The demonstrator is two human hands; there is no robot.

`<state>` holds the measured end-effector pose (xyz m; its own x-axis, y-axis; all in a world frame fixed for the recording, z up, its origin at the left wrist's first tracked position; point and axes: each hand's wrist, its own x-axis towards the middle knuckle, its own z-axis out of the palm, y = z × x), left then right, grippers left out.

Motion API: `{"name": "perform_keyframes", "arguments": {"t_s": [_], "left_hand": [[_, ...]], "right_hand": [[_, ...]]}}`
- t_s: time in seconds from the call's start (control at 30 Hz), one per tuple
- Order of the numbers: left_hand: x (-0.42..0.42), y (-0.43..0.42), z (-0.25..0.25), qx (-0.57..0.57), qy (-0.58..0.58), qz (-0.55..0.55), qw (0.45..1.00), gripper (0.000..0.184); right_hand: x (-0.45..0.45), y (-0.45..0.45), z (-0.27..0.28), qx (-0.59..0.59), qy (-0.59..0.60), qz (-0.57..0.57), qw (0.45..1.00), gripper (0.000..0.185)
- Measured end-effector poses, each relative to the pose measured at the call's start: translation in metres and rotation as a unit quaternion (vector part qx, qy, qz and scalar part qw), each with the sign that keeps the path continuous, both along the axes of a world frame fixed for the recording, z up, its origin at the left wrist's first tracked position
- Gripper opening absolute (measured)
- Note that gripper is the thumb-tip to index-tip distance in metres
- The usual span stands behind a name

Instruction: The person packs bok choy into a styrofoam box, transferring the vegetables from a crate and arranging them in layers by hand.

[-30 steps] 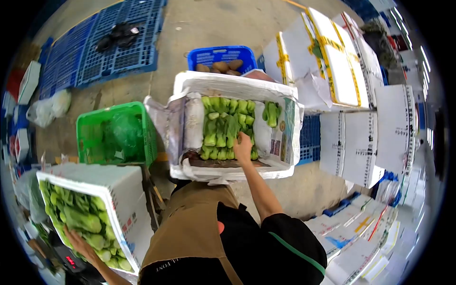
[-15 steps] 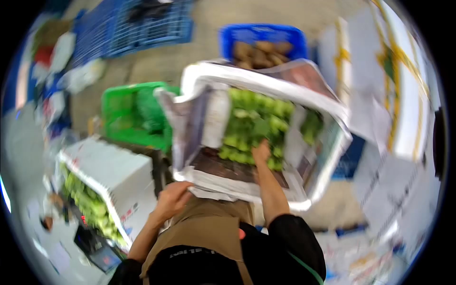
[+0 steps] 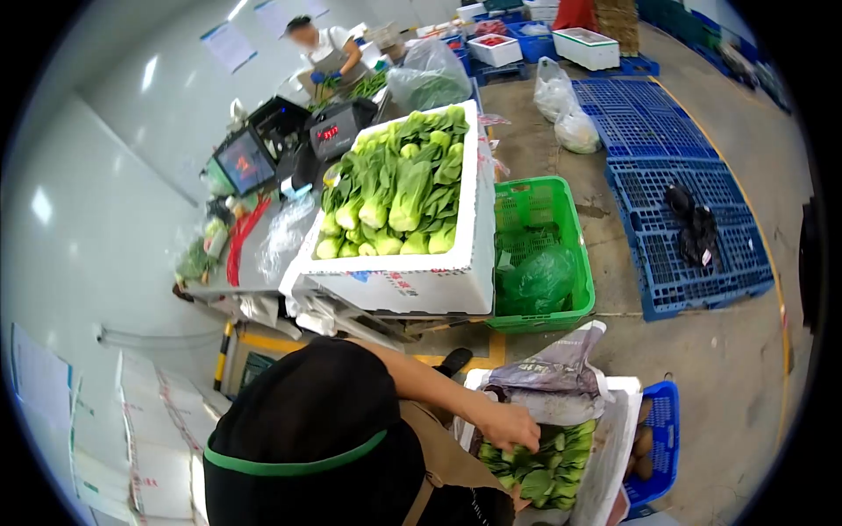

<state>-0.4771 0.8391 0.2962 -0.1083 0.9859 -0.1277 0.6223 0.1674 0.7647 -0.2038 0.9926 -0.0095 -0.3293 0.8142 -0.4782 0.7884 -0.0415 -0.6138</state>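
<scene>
My left hand (image 3: 509,427) reaches down to the leafy greens (image 3: 557,469) in the lined white foam box at the lower right. Its fingers are curled and close together, and what they hold is hidden. A small patch of my right hand (image 3: 520,500) shows beside the apron, low at the near side of those greens; its fingers are hidden. Purplish lining (image 3: 557,364) folds over the rim of the lower box. A second white foam box (image 3: 403,285), full of green bok choy (image 3: 412,193), stands tilted on the work surface.
A green crate (image 3: 574,263) with a green plastic bag is beside the upper box. Blue pallets (image 3: 649,202) lie on the floor, and a blue basket (image 3: 667,438) adjoins the lower box. A scale (image 3: 338,131) and screen (image 3: 246,162) stand behind. A co-worker (image 3: 338,57) is farther back.
The view has swung left, so the lined box now lies at the lower right. My left hand has moved from that box's edge to over the greens; my right hand is mostly hidden now.
</scene>
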Motion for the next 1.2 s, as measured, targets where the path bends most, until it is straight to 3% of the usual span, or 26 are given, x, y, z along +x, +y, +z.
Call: {"name": "perform_keyframes", "arguments": {"t_s": [0.23, 0.37, 0.43, 0.47, 0.5, 0.53, 0.57, 0.6, 0.63, 0.67, 0.7, 0.77, 0.83, 0.87, 0.9, 0.93, 0.97, 1.0, 1.03, 1.07, 1.13, 1.2], "left_hand": [[-0.006, 0.007, 0.026, 0.188, 0.051, -0.096, 0.976, 0.095], [-0.061, -0.027, 0.086, 0.262, 0.059, 0.053, 0.962, 0.092], [-0.096, -0.062, 0.132, 0.197, -0.075, 0.188, 0.959, 0.089], [-0.112, -0.081, 0.154, 0.163, -0.140, 0.254, 0.943, 0.087], [-0.125, -0.100, 0.177, 0.201, -0.227, 0.313, 0.900, 0.085], [-0.137, -0.119, 0.195, 0.233, -0.313, 0.365, 0.845, 0.083], [-0.150, -0.137, 0.205, 0.244, -0.295, 0.408, 0.828, 0.084], [-0.165, -0.151, 0.202, 0.265, -0.249, 0.453, 0.814, 0.085], [-0.177, -0.167, 0.207, 0.307, -0.241, 0.479, 0.786, 0.086], [-0.186, -0.186, 0.227, 0.293, -0.238, 0.514, 0.771, 0.083], [-0.203, -0.207, 0.229, 0.304, -0.164, 0.529, 0.775, 0.088], [-0.241, -0.261, 0.231, 0.253, -0.181, 0.559, 0.768, 0.081], [-0.265, -0.319, 0.217, 0.227, 0.022, 0.643, 0.731, 0.074], [-0.274, -0.349, 0.200, 0.084, 0.214, 0.658, 0.717, 0.063], [-0.267, -0.369, 0.190, 0.002, 0.275, 0.652, 0.707, 0.059], [-0.262, -0.381, 0.169, -0.063, 0.296, 0.619, 0.725, 0.059], [-0.256, -0.388, 0.139, -0.128, 0.316, 0.582, 0.738, 0.059], [-0.251, -0.390, 0.120, -0.191, 0.333, 0.541, 0.748, 0.059], [-0.247, -0.391, 0.118, -0.175, 0.335, 0.543, 0.749, 0.060], [-0.245, -0.392, 0.117, -0.159, 0.336, 0.545, 0.752, 0.060], [-0.248, -0.398, 0.117, -0.134, 0.317, 0.548, 0.763, 0.061], [-0.249, -0.398, 0.116, -0.129, 0.323, 0.547, 0.761, 0.061]], "right_hand": [[-0.091, 0.047, 0.227, -0.208, 0.125, 0.142, 0.960, 0.051], [-0.177, 0.021, 0.338, -0.214, 0.192, 0.283, 0.915, 0.045], [-0.225, 0.000, 0.385, -0.173, 0.238, 0.350, 0.890, 0.043], [-0.249, -0.016, 0.406, -0.138, 0.269, 0.371, 0.878, 0.042], [-0.274, -0.035, 0.428, -0.107, 0.298, 0.397, 0.862, 0.041], [-0.301, -0.069, 0.443, -0.050, 0.348, 0.339, 0.873, 0.076], [-0.325, -0.110, 0.476, -0.058, 0.432, 0.352, 0.828, 0.070], [-0.354, -0.135, 0.487, -0.012, 0.422, 0.429, 0.798, 0.074], [-0.382, -0.167, 0.501, -0.099, 0.469, 0.450, 0.753, 0.082], [-0.404, -0.196, 0.509, -0.137, 0.472, 0.456, 0.742, 0.091], [-0.428, -0.221, 0.505, -0.149, 0.473, 0.439, 0.749, 0.092], [-0.479, -0.260, 0.502, -0.154, 0.509, 0.459, 0.712, 0.074], [-0.523, -0.304, 0.505, -0.209, 0.512, 0.439, 0.709, 0.064], [-0.541, -0.325, 0.514, -0.221, 0.486, 0.456, 0.712, 0.063], [-0.574, -0.343, 0.491, -0.163, 0.481, 0.471, 0.721, 0.063], [-0.584, -0.368, 0.506, -0.232, 0.462, 0.470, 0.715, 0.062], [-0.607, -0.389, 0.497, -0.179, 0.465, 0.493, 0.713, 0.065], [-0.630, -0.409, 0.479, -0.047, 0.476, 0.506, 0.717, 0.065], [-0.634, -0.430, 0.493, 0.041, 0.458, 0.524, 0.717, 0.068], [-0.641, -0.447, 0.496, 0.046, 0.371, 0.546, 0.750, 0.071], [-0.673, -0.472, 0.443, 0.254, 0.279, 0.603, 0.702, 0.073], [-0.692, -0.483, 0.368, 0.384, 0.260, 0.597, 0.655, 0.072]]}}
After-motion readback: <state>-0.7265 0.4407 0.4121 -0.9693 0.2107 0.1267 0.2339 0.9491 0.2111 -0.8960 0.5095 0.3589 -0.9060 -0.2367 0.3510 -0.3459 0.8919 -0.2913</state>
